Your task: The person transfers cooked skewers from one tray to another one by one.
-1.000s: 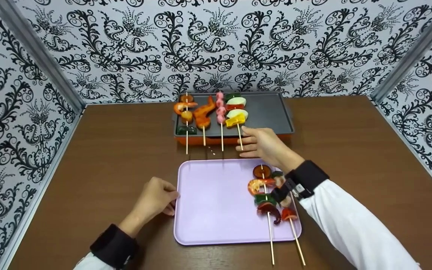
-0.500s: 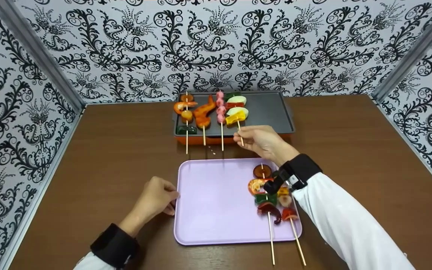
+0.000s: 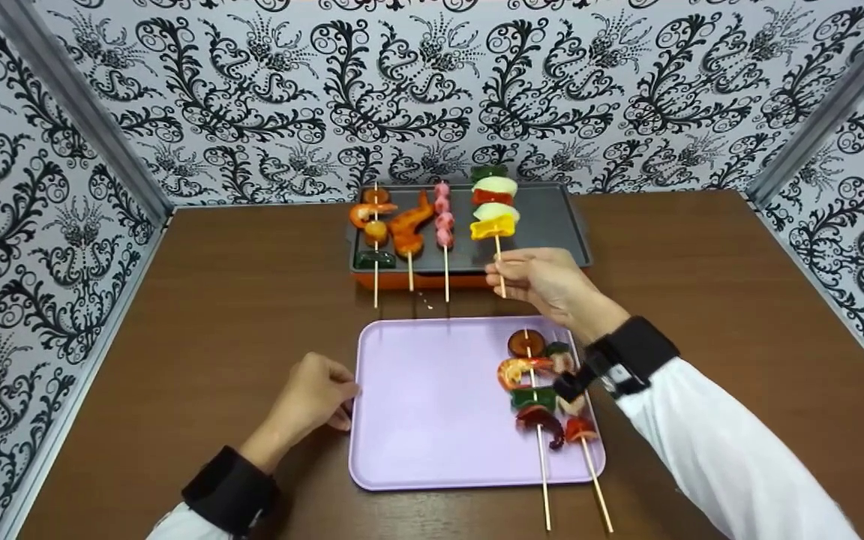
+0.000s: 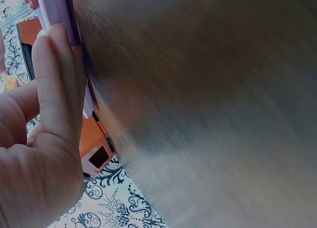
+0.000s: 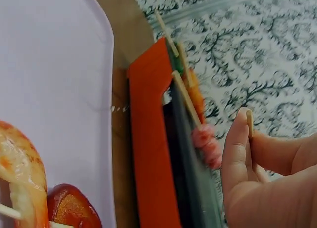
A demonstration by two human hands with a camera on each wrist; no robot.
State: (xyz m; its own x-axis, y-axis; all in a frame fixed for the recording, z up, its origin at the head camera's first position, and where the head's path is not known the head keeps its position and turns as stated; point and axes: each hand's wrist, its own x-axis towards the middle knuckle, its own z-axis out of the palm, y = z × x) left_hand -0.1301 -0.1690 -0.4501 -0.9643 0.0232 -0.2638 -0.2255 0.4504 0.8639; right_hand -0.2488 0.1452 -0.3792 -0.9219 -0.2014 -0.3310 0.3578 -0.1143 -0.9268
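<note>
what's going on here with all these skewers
A person's right hand pinches a skewer of yellow, white, red and green pieces by its stick, holding it up over the grill. Three other skewers lie on the grill, to the left. The left hand touches the left edge of the lilac tray, where two more skewers lie along the right side.

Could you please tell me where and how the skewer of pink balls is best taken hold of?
I would pinch the bare lower end of its stick, coming from the front, since that end juts past the front edge of the grill, while the orange piece crowds the pink balls. The right hand holds another skewer that way.
</note>
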